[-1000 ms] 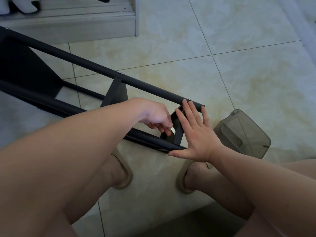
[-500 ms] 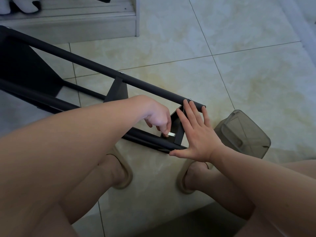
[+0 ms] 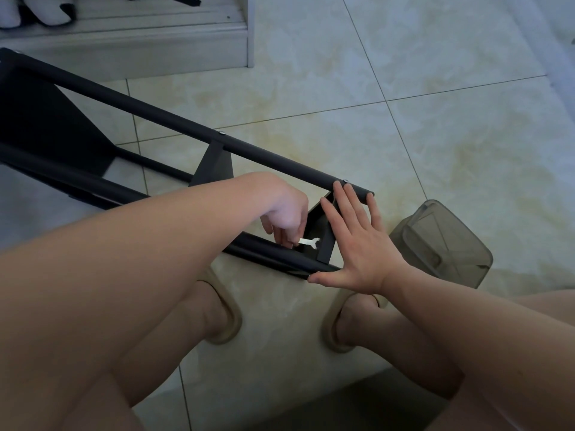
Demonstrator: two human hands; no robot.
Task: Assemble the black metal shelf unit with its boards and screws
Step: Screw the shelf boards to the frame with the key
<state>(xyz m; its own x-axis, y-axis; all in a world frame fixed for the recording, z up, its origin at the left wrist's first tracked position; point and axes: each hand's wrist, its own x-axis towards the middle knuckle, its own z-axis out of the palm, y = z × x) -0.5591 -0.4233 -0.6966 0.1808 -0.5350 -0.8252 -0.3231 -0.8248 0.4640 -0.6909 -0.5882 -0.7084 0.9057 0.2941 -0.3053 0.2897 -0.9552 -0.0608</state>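
The black metal shelf unit (image 3: 174,122) lies on its side on the tiled floor, its tubes running from upper left to the centre. A black board (image 3: 323,234) sits between the two tube ends. My left hand (image 3: 286,213) reaches in between the tubes and pinches a small silver flat wrench (image 3: 309,242) against the lower tube. My right hand (image 3: 357,241) lies flat and spread over the frame's end, fingers on the upper tube, thumb at the lower tube's tip.
A translucent grey plastic container (image 3: 445,244) lies on the floor just right of the frame's end. My two feet in beige slippers (image 3: 224,309) are below the frame. A low grey step (image 3: 124,35) with white shoes runs along the top left.
My left hand has turned downward, and the silver wrench now shows below its fingers. The right hand has stayed pressed on the frame's end.
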